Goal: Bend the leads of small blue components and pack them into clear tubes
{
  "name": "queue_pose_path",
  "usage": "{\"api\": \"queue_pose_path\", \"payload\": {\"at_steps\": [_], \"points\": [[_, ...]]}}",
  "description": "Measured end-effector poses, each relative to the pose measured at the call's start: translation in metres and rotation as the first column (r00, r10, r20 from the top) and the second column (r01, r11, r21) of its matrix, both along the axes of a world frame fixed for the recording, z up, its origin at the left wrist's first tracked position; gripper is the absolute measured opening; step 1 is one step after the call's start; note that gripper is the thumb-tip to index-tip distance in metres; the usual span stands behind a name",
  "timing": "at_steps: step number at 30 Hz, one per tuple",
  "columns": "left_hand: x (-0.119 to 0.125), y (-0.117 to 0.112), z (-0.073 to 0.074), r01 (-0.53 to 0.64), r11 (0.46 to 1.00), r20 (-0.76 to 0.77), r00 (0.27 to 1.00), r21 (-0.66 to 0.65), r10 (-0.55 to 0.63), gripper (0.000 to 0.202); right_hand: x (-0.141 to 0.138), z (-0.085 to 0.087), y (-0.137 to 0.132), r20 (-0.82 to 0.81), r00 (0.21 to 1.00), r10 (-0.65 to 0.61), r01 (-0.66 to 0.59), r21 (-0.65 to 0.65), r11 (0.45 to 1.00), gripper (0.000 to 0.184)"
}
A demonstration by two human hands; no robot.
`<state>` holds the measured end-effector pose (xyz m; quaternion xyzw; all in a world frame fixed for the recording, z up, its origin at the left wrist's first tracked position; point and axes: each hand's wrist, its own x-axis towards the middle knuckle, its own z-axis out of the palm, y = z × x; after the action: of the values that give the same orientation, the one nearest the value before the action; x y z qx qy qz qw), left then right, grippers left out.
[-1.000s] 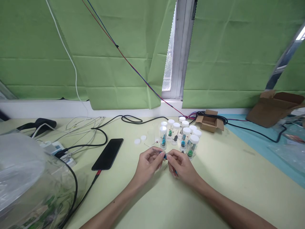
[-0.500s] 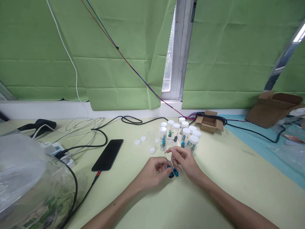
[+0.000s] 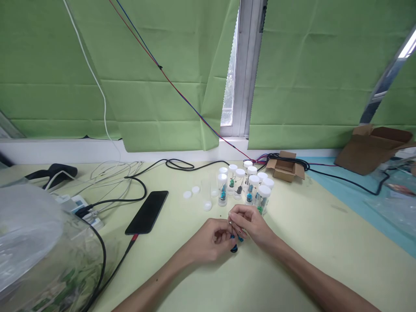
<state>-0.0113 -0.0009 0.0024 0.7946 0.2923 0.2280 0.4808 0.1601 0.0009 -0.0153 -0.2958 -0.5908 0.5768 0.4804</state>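
My left hand (image 3: 211, 240) is closed around a small blue figure with a black round base (image 3: 234, 249), gripping it low down. A thin dark stem rises from it. My right hand (image 3: 251, 223) pinches near the top of that stem, its fingertips close to my left hand. Another small blue piece (image 3: 241, 238) shows under the right fingers; whether it is held or resting is hard to tell. Just beyond my hands stand several clear vials with white caps, among them a vial (image 3: 222, 190) with a blue item inside and a vial (image 3: 263, 197) with a green one.
Two loose white caps (image 3: 191, 192) and clear capless vials (image 3: 206, 195) lie left of the group. A black phone (image 3: 147, 212) with a plugged cable is at left, near a power strip (image 3: 81, 206) and a large clear plastic container (image 3: 32, 234). A small cardboard box (image 3: 284, 169) stands behind.
My right hand has drawn down and nearer my left, its fingers now closed at the stem. The black-based figure sits slightly lower and more upright.
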Motion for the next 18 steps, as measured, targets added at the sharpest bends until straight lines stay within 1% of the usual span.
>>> {"api": "queue_pose_path", "payload": {"at_steps": [3,5,8,9,11,12,13,15,16,17,18], "points": [[-0.001,0.001,0.002,-0.021,0.999,-0.012,1.000,0.034,0.021,0.023,-0.001,0.000,-0.002,0.024,0.998,-0.055,0.054,0.041,0.998,0.031],[-0.002,0.002,0.004,-0.035,0.997,-0.017,0.999,0.063,0.036,0.022,-0.001,0.001,-0.003,0.041,0.992,-0.122,0.118,0.075,0.990,0.031],[-0.007,0.007,0.006,-0.053,0.995,-0.001,0.999,0.081,0.053,0.021,-0.002,0.001,-0.005,0.060,0.969,-0.240,0.232,0.126,0.965,0.030],[-0.009,0.010,0.006,-0.074,0.994,0.010,0.997,0.081,0.073,0.022,-0.002,0.001,-0.006,0.066,0.960,-0.274,0.263,0.139,0.955,0.030],[-0.013,0.017,0.003,-0.188,0.976,0.045,0.982,0.109,0.184,0.022,-0.002,0.000,-0.006,0.087,0.940,-0.330,0.312,0.172,0.934,0.030],[-0.015,0.021,0.001,-0.287,0.948,0.090,0.957,0.137,0.277,0.021,-0.003,-0.001,-0.007,0.102,0.929,-0.355,0.331,0.197,0.923,0.030],[-0.017,0.025,-0.001,-0.407,0.898,0.156,0.910,0.167,0.384,0.020,-0.003,-0.002,-0.007,0.119,0.918,-0.379,0.346,0.226,0.911,0.029],[-0.020,0.031,-0.005,-0.638,0.743,0.283,0.764,0.201,0.579,0.018,-0.004,-0.003,-0.008,0.153,0.900,-0.408,0.355,0.286,0.890,0.028],[-0.021,0.034,-0.007,-0.729,0.651,0.335,0.680,0.212,0.652,0.017,-0.005,-0.003,-0.009,0.167,0.895,-0.413,0.350,0.310,0.884,0.027],[-0.023,0.037,-0.008,-0.789,0.571,0.370,0.613,0.228,0.699,0.016,-0.005,-0.003,-0.009,0.178,0.894,-0.411,0.341,0.326,0.882,0.027],[-0.024,0.039,-0.010,-0.825,0.507,0.389,0.565,0.251,0.727,0.017,-0.006,-0.003,-0.009,0.185,0.895,-0.406,0.331,0.337,0.881,0.026]]}}
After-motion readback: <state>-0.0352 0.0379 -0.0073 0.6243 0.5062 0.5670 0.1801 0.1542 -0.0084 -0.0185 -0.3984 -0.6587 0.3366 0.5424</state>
